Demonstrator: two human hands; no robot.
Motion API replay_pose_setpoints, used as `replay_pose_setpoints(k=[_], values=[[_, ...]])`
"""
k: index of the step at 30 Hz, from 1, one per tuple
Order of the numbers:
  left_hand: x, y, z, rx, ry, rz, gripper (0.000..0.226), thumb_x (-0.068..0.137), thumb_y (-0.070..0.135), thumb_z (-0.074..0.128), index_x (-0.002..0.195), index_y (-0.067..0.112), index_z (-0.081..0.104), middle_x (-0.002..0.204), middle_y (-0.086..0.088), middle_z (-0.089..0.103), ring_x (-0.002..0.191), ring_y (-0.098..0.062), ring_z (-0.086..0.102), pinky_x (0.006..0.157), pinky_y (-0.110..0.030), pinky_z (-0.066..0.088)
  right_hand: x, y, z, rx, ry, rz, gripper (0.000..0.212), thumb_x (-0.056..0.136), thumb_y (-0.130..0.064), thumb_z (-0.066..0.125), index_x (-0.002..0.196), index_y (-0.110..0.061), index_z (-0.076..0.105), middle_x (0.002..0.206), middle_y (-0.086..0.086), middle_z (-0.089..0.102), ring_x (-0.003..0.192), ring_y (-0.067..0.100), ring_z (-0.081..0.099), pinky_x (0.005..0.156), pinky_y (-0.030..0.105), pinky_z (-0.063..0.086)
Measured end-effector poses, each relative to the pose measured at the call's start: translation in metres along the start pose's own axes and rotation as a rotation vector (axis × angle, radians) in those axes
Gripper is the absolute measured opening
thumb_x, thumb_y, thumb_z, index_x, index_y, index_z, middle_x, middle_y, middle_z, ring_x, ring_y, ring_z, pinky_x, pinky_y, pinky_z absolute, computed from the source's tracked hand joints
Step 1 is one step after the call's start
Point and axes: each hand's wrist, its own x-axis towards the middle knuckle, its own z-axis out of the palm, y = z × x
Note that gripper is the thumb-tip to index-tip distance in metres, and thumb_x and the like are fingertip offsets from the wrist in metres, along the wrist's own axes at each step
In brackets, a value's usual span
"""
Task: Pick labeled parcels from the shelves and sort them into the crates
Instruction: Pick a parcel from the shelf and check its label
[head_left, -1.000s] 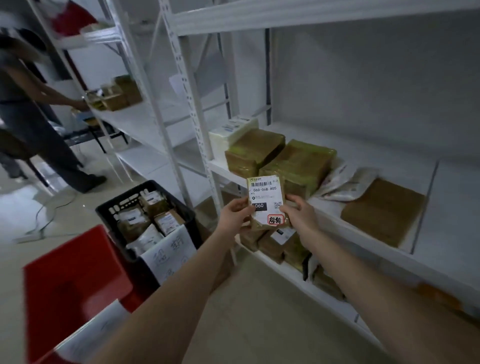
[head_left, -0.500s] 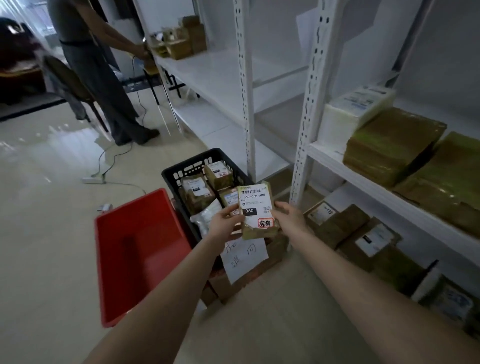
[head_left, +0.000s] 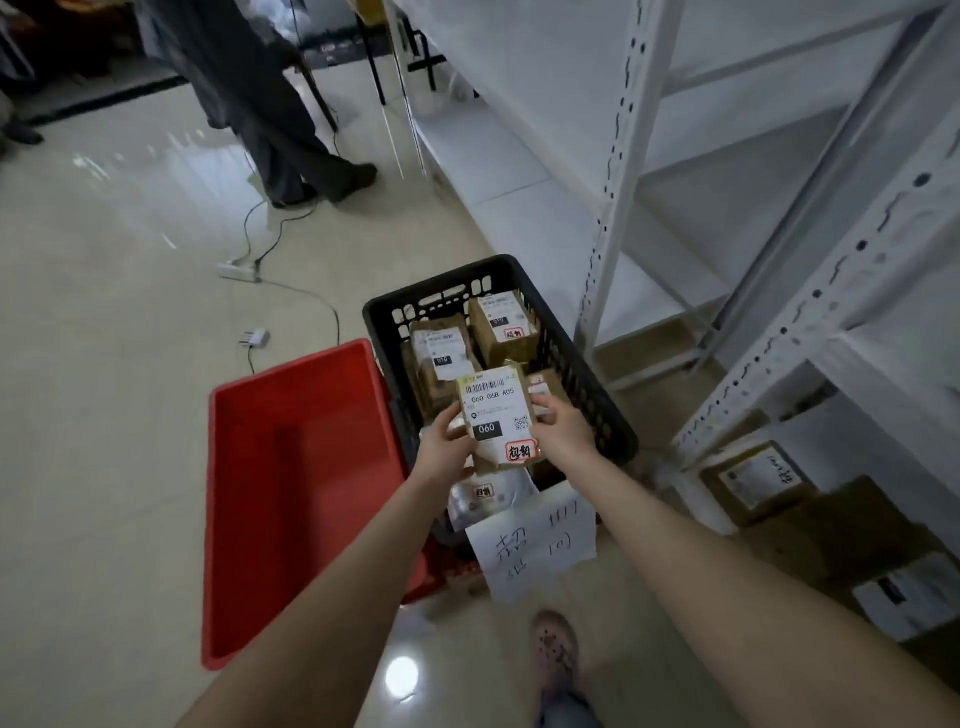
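Tip: with left hand (head_left: 445, 453) and right hand (head_left: 565, 435) fingers (head_left: 541, 409) pinching small brown white-labelled parcel (head_left: 496, 410), lower flat into black slotted plastic crate (head_left: 441, 281).

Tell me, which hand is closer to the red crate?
Left. The left hand grips the parcel right beside the red crate's rim; the right hand grips its other edge, farther off over the black crate.
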Motion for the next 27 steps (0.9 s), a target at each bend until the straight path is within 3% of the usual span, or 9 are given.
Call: replay_pose_setpoints(k=[3, 6, 10, 14, 17, 20, 22, 25, 27], values=[[0.038, -0.006, -0.003, -0.008, 0.051, -0.047, 0.06, 0.088, -0.01, 0.049, 0.14, 0.02, 0.041, 0.123, -0.005, 0.061, 0.098, -0.023, 0.065, 0.077, -0.04, 0.057, 0.041, 0.01, 0.02, -0.077, -0.066, 0.032, 0.049, 0.092, -0.004, 0.052, 0.135, -0.026, 0.051, 0.124, 0.003, 0.063, 0.09, 0.017, 0.067, 0.076, 0.038, 0.059], [0.07, -0.022, -0.004, 0.028, 0.096, -0.101, 0.044, 0.088, -0.01, 0.044, 0.116, 0.023, 0.054, 0.115, -0.003, 0.064, 0.094, -0.022, 0.063, 0.086, -0.047, 0.052, 0.069, 0.024, 0.035, -0.177, -0.143, 0.059, 0.05, 0.09, -0.004, 0.053, 0.136, -0.025, 0.05, 0.127, 0.0, 0.06, 0.089, 0.013, 0.062, 0.068, 0.027, 0.055], [0.093, -0.049, -0.003, 0.029, 0.117, -0.181, 0.05, 0.089, -0.009, 0.041, 0.132, 0.016, 0.048, 0.104, -0.002, 0.065, 0.084, -0.019, 0.062, 0.085, -0.045, 0.051, 0.088, 0.045, 0.049, -0.319, -0.184, 0.07, 0.052, 0.089, -0.005, 0.052, 0.137, -0.026, 0.049, 0.129, -0.001, 0.06, 0.098, 0.015, 0.059, 0.067, 0.024, 0.048], [0.109, -0.07, -0.004, 0.105, 0.123, -0.21, 0.06, 0.092, -0.003, 0.043, 0.143, 0.027, 0.032, 0.111, -0.002, 0.064, 0.091, -0.026, 0.068, 0.083, -0.051, 0.055, 0.097, 0.061, 0.067, -0.444, -0.233, 0.083, 0.057, 0.09, -0.008, 0.049, 0.141, -0.033, 0.042, 0.124, 0.001, 0.062, 0.101, 0.021, 0.06, 0.078, 0.035, 0.054], [0.119, -0.082, -0.007, 0.174, 0.089, -0.241, 0.068, 0.094, 0.004, 0.046, 0.148, 0.037, 0.021, 0.109, -0.004, 0.065, 0.085, -0.029, 0.065, 0.077, -0.043, 0.053, 0.099, 0.071, 0.074, -0.445, -0.284, 0.122, 0.069, 0.089, -0.005, 0.05, 0.144, -0.043, 0.033, 0.117, 0.002, 0.064, 0.095, 0.022, 0.061, 0.077, 0.036, 0.055], [0.122, -0.08, -0.008, 0.208, 0.056, -0.227, 0.072, 0.093, 0.002, 0.046, 0.15, 0.034, 0.017, 0.124, -0.005, 0.06, 0.1, -0.024, 0.062, 0.081, -0.039, 0.05, 0.102, 0.073, 0.072, -0.432, -0.287, 0.145, 0.072, 0.088, -0.004, 0.051, 0.145, -0.043, 0.029, 0.12, 0.003, 0.062, 0.1, 0.024, 0.059, 0.083, 0.038, 0.054], [0.117, -0.074, -0.01, 0.261, 0.063, -0.211, 0.069, 0.093, 0.002, 0.047, 0.15, 0.029, 0.02, 0.123, -0.005, 0.06, 0.098, -0.023, 0.061, 0.083, -0.037, 0.05, 0.096, 0.07, 0.07, -0.427, -0.276, 0.15, 0.07, 0.088, -0.004, 0.049, 0.145, -0.041, 0.03, 0.122, 0.002, 0.061, 0.098, 0.023, 0.059, 0.081, 0.037, 0.054], [0.108, -0.057, -0.015, 0.489, 0.066, -0.174, 0.066, 0.094, 0.008, 0.049, 0.152, 0.016, 0.017, 0.119, -0.004, 0.059, 0.08, -0.015, 0.059, 0.071, -0.032, 0.049, 0.08, 0.06, 0.064, -0.403, -0.215, 0.154, 0.069, 0.09, -0.008, 0.053, 0.148, -0.035, 0.027, 0.128, 0.003, 0.056, 0.106, 0.023, 0.057, 0.083, 0.034, 0.052], [0.101, -0.038, -0.016, 0.695, 0.031, -0.098, 0.068, 0.094, 0.012, 0.051, 0.151, 0.013, 0.016, 0.139, -0.012, 0.046, 0.076, -0.014, 0.059, 0.063, -0.029, 0.047, 0.067, 0.051, 0.056, -0.383, -0.145, 0.155, 0.068, 0.09, -0.013, 0.057, 0.148, -0.032, 0.028, 0.134, 0.004, 0.051, 0.116, 0.025, 0.053, 0.092, 0.038, 0.049]])
